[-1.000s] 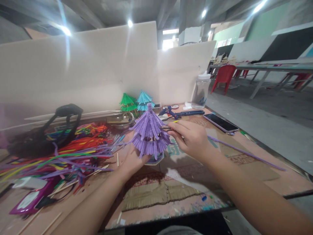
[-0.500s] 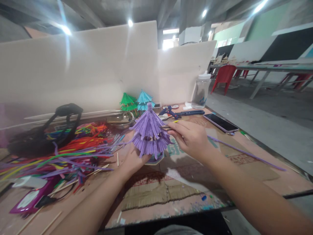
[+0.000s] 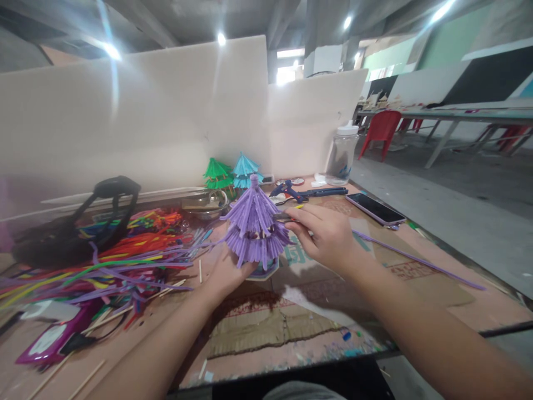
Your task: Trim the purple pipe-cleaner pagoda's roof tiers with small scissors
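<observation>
A purple two-tiered model pavilion [image 3: 255, 214] made of fuzzy stems stands upright on a small base [image 3: 264, 273] in front of me. My left hand [image 3: 229, 272] is at its lower left side, its fingers hidden behind and under the lower roof. On the right, my right hand [image 3: 322, 230] pinches thin tweezers [image 3: 285, 217], whose tip touches the right edge of the upper roof. Cardboard [image 3: 291, 328] lies beneath the model. A loose purple stem [image 3: 420, 260] stretches to the right of my right hand.
Colored stems [image 3: 137, 244], a black strapped item [image 3: 112, 222] and a magenta device [image 3: 58, 333] lie left. Behind are green [image 3: 217, 175] and blue [image 3: 246, 169] models, a glue gun [image 3: 289, 190] and a bottle [image 3: 342, 155]. A phone [image 3: 375, 209] lies right.
</observation>
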A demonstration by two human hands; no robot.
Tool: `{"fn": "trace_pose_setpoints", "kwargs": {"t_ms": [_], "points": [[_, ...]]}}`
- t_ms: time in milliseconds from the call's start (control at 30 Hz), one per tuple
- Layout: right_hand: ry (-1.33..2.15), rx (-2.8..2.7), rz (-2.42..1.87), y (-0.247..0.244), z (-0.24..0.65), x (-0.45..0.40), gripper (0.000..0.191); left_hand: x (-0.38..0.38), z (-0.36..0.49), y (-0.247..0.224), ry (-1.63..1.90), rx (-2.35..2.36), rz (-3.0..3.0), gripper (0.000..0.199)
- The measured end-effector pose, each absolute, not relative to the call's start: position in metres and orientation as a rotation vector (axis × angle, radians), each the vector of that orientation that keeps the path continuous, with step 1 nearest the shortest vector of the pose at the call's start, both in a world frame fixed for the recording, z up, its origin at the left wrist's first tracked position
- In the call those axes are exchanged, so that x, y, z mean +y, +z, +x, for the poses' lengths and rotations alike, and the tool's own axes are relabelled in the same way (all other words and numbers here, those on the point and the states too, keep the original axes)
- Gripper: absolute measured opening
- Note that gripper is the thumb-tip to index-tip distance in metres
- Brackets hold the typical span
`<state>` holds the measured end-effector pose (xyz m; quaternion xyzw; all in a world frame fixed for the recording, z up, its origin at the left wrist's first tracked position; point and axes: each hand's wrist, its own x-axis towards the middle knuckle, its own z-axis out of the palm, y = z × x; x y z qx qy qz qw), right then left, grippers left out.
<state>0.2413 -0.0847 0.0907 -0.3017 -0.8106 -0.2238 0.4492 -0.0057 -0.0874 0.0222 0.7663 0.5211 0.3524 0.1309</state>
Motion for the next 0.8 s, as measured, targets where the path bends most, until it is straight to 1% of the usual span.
{"fn": "trace_pose_setpoints", "kwargs": {"t_ms": [367, 500, 800], "points": [[-0.566, -2.026, -0.748, 0.0926, 0.2409, -0.0859, 0.026, -0.0898, -0.0031, 0.0256, 1.024, 1.526, 2.213, 0.044], [-0.571, -2.024, -0.757, 0.0931, 0.2407, -0.0864, 0.026, -0.0889, -0.0038, 0.0243, 1.022, 1.496, 2.217, 0.047], [-0.542, -1.995, -0.771, 0.0939, 0.2422, -0.0881, 0.023, -0.0889, -0.0047, 0.0238, 1.032, 1.498, 2.206, 0.046]]}}
